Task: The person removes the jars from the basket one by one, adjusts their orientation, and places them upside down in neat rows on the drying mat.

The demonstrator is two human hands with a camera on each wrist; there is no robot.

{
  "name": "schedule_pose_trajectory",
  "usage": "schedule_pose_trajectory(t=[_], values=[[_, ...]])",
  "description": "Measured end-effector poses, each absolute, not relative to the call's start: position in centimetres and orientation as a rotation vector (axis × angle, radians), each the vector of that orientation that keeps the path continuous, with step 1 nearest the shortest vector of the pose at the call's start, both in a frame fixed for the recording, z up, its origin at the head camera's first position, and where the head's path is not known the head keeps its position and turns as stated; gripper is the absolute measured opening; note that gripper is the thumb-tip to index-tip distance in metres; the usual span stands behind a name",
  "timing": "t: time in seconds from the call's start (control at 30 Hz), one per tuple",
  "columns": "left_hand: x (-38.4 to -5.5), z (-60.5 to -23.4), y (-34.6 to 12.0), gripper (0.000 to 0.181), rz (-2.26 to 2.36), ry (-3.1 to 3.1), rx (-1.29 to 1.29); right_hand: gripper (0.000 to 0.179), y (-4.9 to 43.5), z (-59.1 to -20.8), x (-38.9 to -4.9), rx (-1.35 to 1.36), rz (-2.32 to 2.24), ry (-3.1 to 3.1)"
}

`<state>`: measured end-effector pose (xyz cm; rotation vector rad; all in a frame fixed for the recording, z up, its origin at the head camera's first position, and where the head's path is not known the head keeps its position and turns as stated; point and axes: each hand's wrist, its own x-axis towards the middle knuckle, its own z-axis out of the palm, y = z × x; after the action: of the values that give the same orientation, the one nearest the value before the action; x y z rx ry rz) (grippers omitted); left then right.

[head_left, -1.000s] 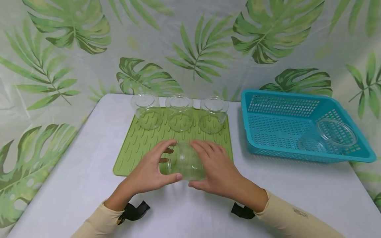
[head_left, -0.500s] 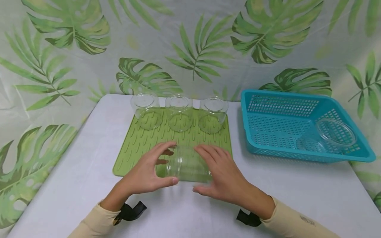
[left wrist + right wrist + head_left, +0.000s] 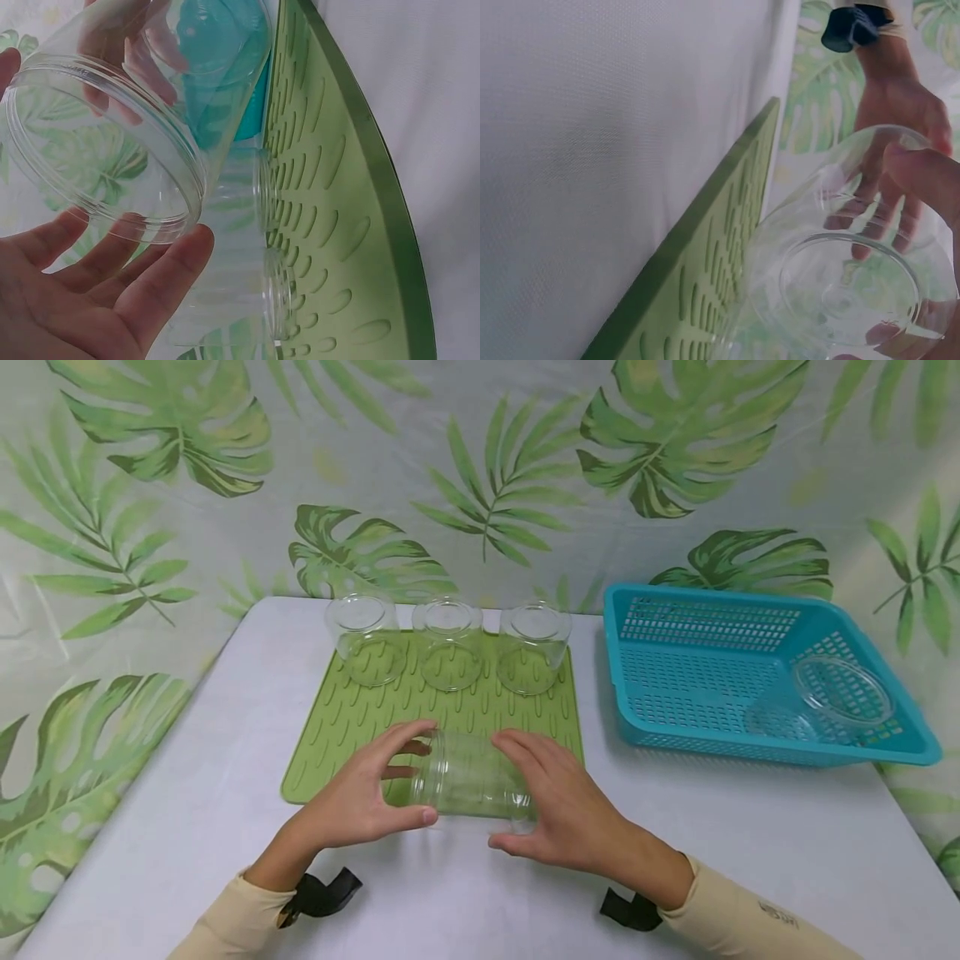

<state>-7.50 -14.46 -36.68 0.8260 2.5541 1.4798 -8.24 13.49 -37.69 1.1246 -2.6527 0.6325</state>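
Note:
A clear jar (image 3: 472,777) lies on its side in the air over the front of the green drying mat (image 3: 322,760). My left hand (image 3: 360,797) holds it at the ridged mouth, which faces left, with fingertips and thumb at the rim (image 3: 105,150). Round the base end, my right hand (image 3: 558,802) grips the jar with fingers behind and thumb in front. The round base (image 3: 847,292) shows in the right wrist view. At the back of the mat, three similar jars (image 3: 450,643) stand mouth down in a row.
To the right of the mat sits a turquoise plastic basket (image 3: 630,727) with perforated walls. Another clear jar (image 3: 840,693) leans inside its right end. A white cloth (image 3: 465,902) covers the table, and a leaf-patterned sheet (image 3: 495,460) hangs behind.
My right hand has shifted slightly right and toward me, showing more of the jar's base end. The left hand has drifted a little left. The jars on the mat stay put.

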Motion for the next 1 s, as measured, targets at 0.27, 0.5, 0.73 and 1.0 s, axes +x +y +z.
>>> schedule_pose_trajectory(t=[0.27, 0.5, 0.73, 1.0], values=[[-8.0, -36.9, -15.1, 0.084, 1.607, 2.419, 0.732, 0.12, 14.0, -37.5, -9.0, 1.147, 1.003, -2.672], [-8.5, -36.7, -15.3, 0.081, 1.706, 2.333, 0.744, 0.123, 14.7, -37.3, -9.5, 1.14, 1.332, -2.565], [-8.6, -36.9, -15.0, 0.072, 1.931, 2.073, 0.776, 0.137, 14.9, -37.8, -9.9, 1.276, 1.528, -2.434], [-9.2, -36.9, -13.2, 0.067, 2.131, 1.704, 0.756, 0.122, 14.5, -37.9, -10.2, 1.271, 2.118, -2.069]])
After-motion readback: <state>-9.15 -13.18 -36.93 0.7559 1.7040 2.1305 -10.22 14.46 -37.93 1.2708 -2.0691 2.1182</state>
